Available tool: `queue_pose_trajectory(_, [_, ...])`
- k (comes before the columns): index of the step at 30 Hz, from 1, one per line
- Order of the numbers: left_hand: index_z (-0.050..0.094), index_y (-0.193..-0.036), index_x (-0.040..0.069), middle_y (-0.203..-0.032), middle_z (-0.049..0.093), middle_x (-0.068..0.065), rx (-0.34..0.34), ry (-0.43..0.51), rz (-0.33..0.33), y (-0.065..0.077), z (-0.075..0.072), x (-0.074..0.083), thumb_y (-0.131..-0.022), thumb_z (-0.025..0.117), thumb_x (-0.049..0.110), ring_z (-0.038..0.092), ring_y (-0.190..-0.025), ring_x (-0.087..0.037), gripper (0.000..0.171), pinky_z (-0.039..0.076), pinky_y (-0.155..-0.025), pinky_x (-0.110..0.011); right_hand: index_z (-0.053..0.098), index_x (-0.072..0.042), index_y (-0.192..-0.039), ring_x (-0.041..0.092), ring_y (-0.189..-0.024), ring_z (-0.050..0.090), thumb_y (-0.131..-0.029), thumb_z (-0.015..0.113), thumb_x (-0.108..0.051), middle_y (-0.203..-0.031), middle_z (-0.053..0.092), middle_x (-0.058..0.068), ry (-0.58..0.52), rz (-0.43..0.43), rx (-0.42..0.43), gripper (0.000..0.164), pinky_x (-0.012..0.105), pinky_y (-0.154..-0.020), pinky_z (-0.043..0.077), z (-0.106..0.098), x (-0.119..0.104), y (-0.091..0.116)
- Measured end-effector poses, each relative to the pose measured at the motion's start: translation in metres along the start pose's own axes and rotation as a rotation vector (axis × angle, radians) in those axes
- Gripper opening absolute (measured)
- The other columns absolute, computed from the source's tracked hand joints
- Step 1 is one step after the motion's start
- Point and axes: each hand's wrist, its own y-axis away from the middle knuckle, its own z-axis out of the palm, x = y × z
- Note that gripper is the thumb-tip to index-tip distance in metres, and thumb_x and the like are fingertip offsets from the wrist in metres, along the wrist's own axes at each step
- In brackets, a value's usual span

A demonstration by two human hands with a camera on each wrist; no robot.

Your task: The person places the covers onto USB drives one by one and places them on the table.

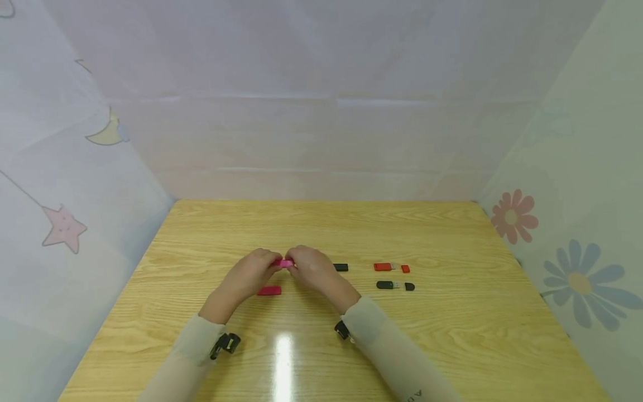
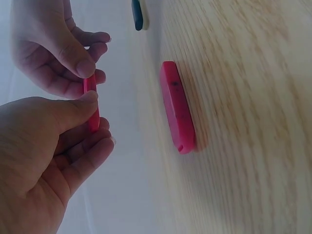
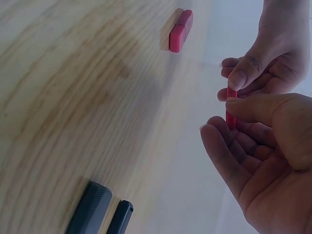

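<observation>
Both hands meet above the table, pinching one slim pink USB stick [image 1: 286,263] between them. My left hand [image 1: 249,273] grips one end with thumb and fingers, and my right hand [image 1: 315,272] grips the other end. In the left wrist view the pink USB stick [image 2: 90,84] runs from thumb to thumb, and no metal plug shows. Fingers cover much of it. A second, darker pink USB stick [image 1: 269,291] lies on the table below the left hand; the left wrist view shows this stick [image 2: 177,107] closely, in one piece.
Beside the right hand lies a black USB stick [image 1: 341,267]; two dark sticks [image 3: 90,209] show in the right wrist view. Farther right are an uncapped red USB stick [image 1: 383,267] with its cap [image 1: 405,268] and an uncapped black one [image 1: 385,285] with its cap [image 1: 409,287].
</observation>
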Motion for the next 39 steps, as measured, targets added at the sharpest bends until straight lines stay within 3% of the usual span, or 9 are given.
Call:
queue_pose_trajectory(14, [0.073,-0.101,0.005,-0.094,0.074,-0.005,-0.002,-0.013,0.000,0.006,-0.001,-0.017,-0.095,0.072,0.010,0.069,-0.091,-0.024,0.008,0.058,-0.081,-0.038,0.074,-0.015,-0.108,0.010,-0.087,0.064,-0.100,0.065,-0.023,-0.100,0.071,-0.003,0.014,0.003,-0.043,0.014,0.025,-0.076,0.055,0.009,-0.010,-0.014])
queue_pose_trajectory(23, [0.075,-0.102,0.006,-0.090,0.071,-0.002,-0.011,-0.024,0.010,0.004,0.003,-0.033,-0.092,0.074,0.010,0.067,-0.085,-0.017,0.010,0.057,-0.078,-0.034,0.073,-0.013,-0.107,0.013,-0.090,0.065,-0.099,0.066,-0.022,-0.100,0.071,-0.001,0.015,-0.010,-0.032,0.014,0.028,-0.078,0.055,0.017,-0.012,-0.025])
queue_pose_trajectory(39, [0.074,-0.104,0.005,-0.092,0.071,-0.003,-0.045,-0.028,-0.016,0.003,0.003,-0.039,-0.094,0.072,0.009,0.067,-0.087,-0.018,0.011,0.057,-0.080,-0.036,0.073,-0.014,-0.104,0.014,-0.087,0.064,-0.099,0.064,-0.020,-0.097,0.070,-0.001,0.004,0.008,-0.029,0.012,0.029,-0.075,0.054,0.025,-0.012,-0.034])
